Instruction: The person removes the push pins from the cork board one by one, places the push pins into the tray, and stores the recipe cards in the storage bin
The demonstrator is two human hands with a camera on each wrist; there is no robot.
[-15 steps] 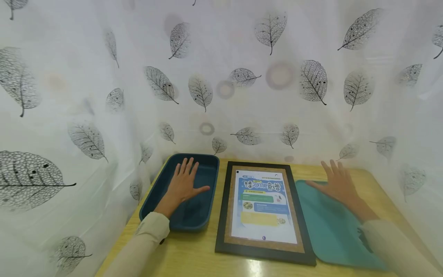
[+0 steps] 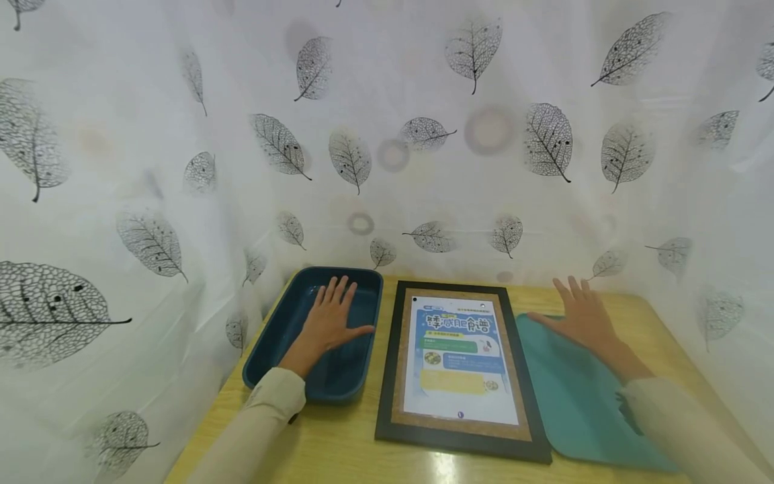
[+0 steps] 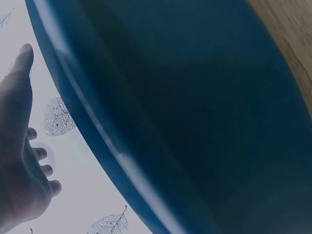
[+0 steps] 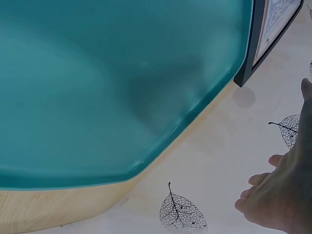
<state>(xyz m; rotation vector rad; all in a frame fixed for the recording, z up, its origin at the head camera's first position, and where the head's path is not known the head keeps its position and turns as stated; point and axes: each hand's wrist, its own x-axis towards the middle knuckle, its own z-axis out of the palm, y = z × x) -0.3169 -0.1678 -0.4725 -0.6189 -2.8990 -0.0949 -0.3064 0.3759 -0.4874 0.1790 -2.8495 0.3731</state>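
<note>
My left hand (image 2: pixel 326 323) hovers over the deep blue basin (image 2: pixel 289 336), fingers straight and thumb spread to the right. In the left wrist view that hand (image 3: pixel 19 141) is apart from the basin's rim (image 3: pixel 112 141). My right hand (image 2: pixel 583 323) is held above the teal tray (image 2: pixel 580 396), its fingers extended and thumb pointing left. The right wrist view shows the hand (image 4: pixel 280 190) away from the tray (image 4: pixel 97 97), holding nothing. Between the hands lies a dark-framed board (image 2: pixel 459 363) with a printed sheet under Chinese lettering.
A pale wooden table (image 2: pixel 338 444) carries the basin, board and tray. White curtain sheeting (image 2: pixel 387 195) printed with dark skeleton leaves stands close behind and along both sides. The tray's left edge lies against the board's frame.
My left hand has shifted slightly right over the basin. My right hand has moved a little to the left above the tray. The basin, board and tray stay in place.
</note>
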